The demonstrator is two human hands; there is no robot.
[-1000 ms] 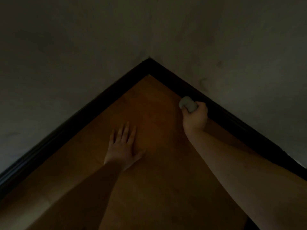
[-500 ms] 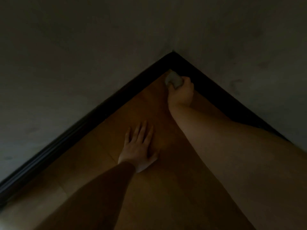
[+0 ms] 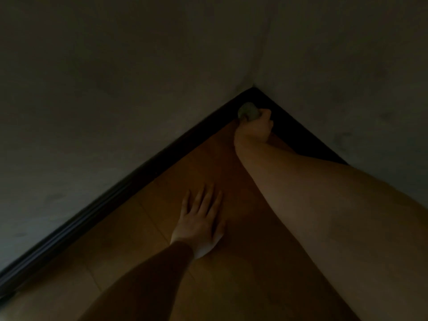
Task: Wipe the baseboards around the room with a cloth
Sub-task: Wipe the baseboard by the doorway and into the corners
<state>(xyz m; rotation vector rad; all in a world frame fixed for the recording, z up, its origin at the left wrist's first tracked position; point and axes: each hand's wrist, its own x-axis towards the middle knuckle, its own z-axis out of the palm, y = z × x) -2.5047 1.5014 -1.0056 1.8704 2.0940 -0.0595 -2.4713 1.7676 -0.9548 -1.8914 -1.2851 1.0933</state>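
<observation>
right hand (image 3: 254,128) with cloth (image 3: 248,111) now in corner

The cloth (image 3: 248,111) is a small, pale grey-green wad, bunched into a rounded lump. It sits right in the corner of the room, pressed against the baseboard (image 3: 129,181) where its two runs meet. The baseboard is a dark, nearly black strip with faint lengthwise grooves, running along the foot of both walls and forming a V at the corner.
</observation>
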